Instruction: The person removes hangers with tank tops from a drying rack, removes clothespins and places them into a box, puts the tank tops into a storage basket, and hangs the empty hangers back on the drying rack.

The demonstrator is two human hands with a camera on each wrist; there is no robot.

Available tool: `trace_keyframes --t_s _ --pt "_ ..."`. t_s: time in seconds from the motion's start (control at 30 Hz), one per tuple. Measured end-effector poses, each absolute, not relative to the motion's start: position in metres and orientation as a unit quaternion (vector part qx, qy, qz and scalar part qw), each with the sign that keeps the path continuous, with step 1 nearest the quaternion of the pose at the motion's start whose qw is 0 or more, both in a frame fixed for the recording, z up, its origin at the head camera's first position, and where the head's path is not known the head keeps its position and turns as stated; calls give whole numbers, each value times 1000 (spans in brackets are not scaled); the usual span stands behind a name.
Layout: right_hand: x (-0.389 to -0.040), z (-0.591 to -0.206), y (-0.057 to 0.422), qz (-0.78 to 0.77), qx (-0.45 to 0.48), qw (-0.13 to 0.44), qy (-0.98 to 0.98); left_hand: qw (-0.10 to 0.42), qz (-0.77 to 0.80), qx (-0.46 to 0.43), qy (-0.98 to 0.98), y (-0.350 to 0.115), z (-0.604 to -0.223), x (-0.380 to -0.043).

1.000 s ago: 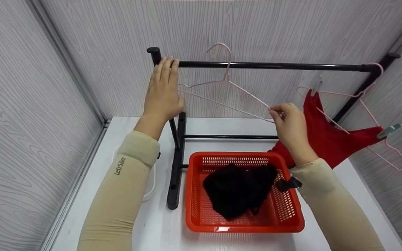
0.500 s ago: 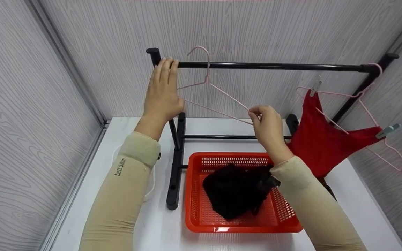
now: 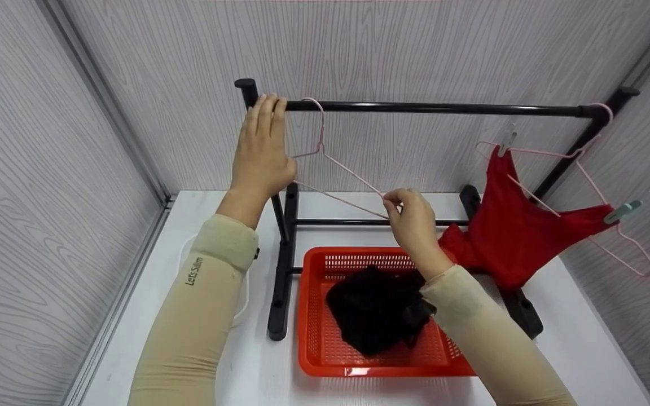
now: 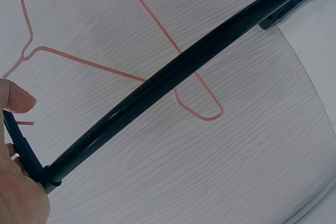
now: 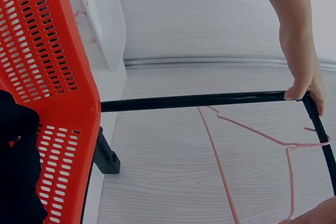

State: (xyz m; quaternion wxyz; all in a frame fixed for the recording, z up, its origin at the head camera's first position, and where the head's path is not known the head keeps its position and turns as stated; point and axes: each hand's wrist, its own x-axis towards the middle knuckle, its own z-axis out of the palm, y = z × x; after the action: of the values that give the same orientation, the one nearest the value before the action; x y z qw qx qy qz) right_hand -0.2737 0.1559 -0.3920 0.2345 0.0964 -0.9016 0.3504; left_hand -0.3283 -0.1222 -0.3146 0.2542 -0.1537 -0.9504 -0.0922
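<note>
The thin pink wire hanger (image 3: 333, 169) has its hook over the black metal rail (image 3: 443, 107) close to the left end. It is held only at one shoulder tip, so in my judgement a sideways tug could twist the hook off the rail and drop it toward the red slotted plastic basket (image 3: 313, 316) on the white desk (image 3: 280, 378). The right hand (image 3: 412, 223) reaches up, fingertips pinching that tip. The left hand (image 3: 261, 149) is raised, fingers straight, resting flat against the rack's corner post — bracing it, not clasping anything.
</note>
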Motion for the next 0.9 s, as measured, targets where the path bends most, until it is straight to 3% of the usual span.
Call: trace_keyframes --t_s 0.6,0.9 --pt "-258 -405 137 371 127 179 -902 272 -90 -156 -945 -126 -316 -329" --pt "-250 -411 130 390 142 180 -892 273 -89 -155 -945 -126 -317 -328"
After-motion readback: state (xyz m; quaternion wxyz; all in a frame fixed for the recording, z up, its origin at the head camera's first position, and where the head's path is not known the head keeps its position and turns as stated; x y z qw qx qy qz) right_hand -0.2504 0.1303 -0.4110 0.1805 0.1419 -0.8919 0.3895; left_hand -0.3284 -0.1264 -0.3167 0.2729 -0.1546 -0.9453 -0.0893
